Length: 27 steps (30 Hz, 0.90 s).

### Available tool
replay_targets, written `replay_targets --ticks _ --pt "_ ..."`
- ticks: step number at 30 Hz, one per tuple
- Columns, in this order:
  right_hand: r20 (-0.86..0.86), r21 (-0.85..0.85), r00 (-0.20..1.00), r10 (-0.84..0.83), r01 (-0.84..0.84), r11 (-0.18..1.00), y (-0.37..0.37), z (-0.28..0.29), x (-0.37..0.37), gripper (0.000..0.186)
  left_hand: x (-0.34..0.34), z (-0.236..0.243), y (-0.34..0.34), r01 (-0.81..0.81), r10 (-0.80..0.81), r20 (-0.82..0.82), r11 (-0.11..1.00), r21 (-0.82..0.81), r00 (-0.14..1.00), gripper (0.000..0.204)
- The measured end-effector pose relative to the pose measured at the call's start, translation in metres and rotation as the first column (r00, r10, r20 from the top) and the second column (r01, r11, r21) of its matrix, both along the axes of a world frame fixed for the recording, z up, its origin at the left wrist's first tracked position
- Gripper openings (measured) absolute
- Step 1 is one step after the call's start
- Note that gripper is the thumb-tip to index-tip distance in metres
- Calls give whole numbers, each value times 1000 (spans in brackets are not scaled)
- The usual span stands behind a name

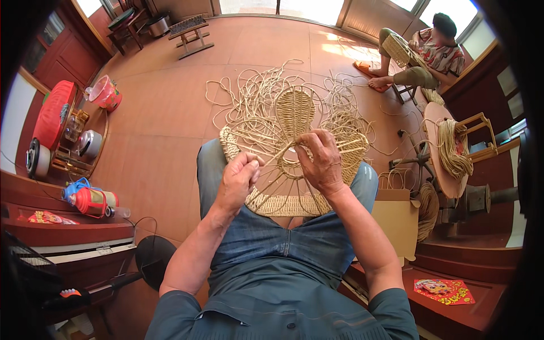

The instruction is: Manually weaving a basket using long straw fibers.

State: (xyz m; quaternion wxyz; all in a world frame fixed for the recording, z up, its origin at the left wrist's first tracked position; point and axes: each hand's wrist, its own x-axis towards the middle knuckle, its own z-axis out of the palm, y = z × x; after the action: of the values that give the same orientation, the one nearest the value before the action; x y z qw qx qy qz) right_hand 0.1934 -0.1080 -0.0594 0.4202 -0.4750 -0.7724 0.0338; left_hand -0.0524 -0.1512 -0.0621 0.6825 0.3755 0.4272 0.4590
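Note:
On my lap rests a round woven frame (292,205) of pale straw-coloured cord, with thin spokes running from a small central ring. Its far part carries a tightly woven petal-shaped panel (295,111), and more weaving covers the rim. My left hand (239,180) is closed in a pinch on a cord (273,157) left of the ring. Fingers bent, my right hand (323,160) grips the frame at the central ring; its fingertips are partly hidden. Long loose cords (249,102) trail from the frame's far side onto the floor.
At the far right a seated person (442,54) holds another woven piece (398,50). Nearer stands a round board with a cord hank (453,150), beside a cardboard box (391,224). Leftward are a red bucket (106,93), a red thermos (93,201) and a wheeled cart (73,161).

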Motion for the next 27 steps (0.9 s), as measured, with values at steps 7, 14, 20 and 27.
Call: replay_targets --ticks 7,14,20,27 --pt "77 70 987 -140 135 988 -8 2 -4 29 -17 -2 13 -156 148 69 981 115 986 16" --pt "233 119 971 -48 21 993 -11 -8 -12 36 -21 -1 31 -196 216 -56 950 241 975 15" --pt "315 111 948 -47 12 994 -16 -9 -9 46 -25 18 95 -132 410 -379 803 581 830 17" --pt "311 96 948 -71 43 994 -13 -13 -13 48 -16 7 156 -1 376 -624 857 516 686 22"
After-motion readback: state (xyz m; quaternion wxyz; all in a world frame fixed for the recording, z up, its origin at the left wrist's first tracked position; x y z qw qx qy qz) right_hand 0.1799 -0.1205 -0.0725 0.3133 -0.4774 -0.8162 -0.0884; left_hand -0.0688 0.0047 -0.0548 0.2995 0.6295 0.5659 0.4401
